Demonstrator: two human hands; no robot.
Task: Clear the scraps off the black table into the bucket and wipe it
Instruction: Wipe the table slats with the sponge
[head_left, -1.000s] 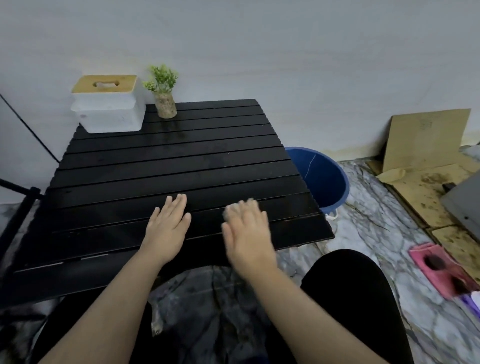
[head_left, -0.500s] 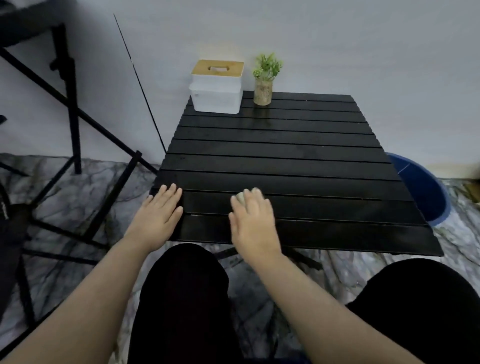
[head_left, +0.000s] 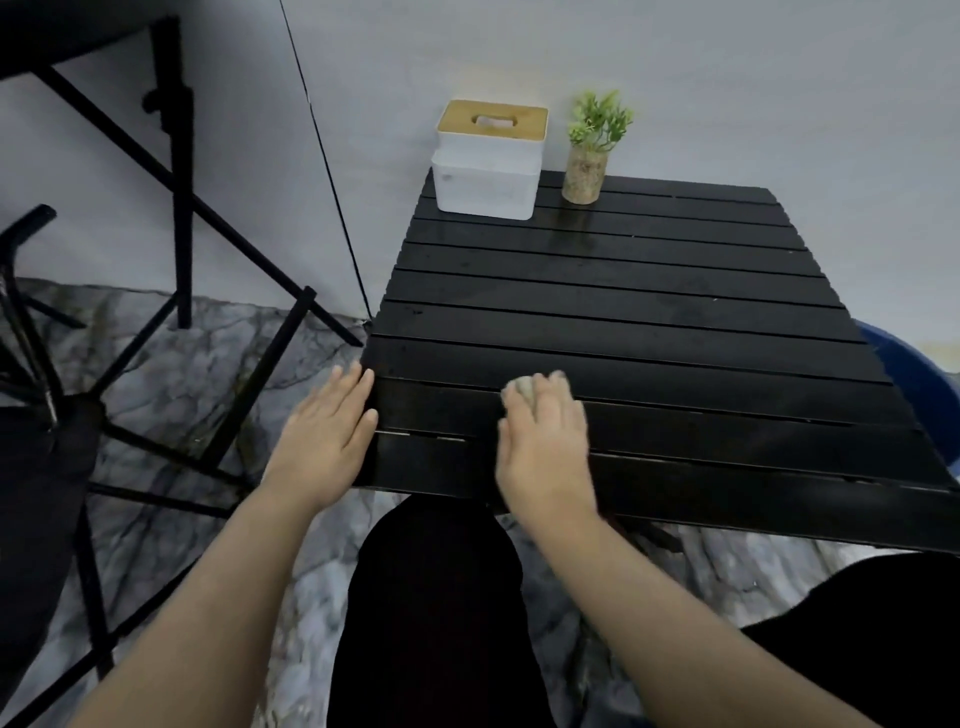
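The black slatted table (head_left: 649, 312) fills the middle and right of the head view; no scraps show on its slats. My right hand (head_left: 545, 447) presses flat on the near slats with a small pale wad of cloth or tissue (head_left: 521, 387) peeking out under its fingertips. My left hand (head_left: 327, 436) lies flat with fingers together over the table's near left corner, holding nothing. Only a sliver of the blue bucket (head_left: 924, 384) shows past the table's right edge.
A white tissue box with a wooden lid (head_left: 488, 161) and a small potted plant (head_left: 589, 150) stand at the table's far edge by the wall. Black stand legs (head_left: 176, 218) spread over the marble-patterned floor at left. My dark-clothed knees sit below the table.
The view has swung left, so the bucket slid to the right edge and the stand legs came in. Both hands have moved left along the near slats; the left now sits on the corner.
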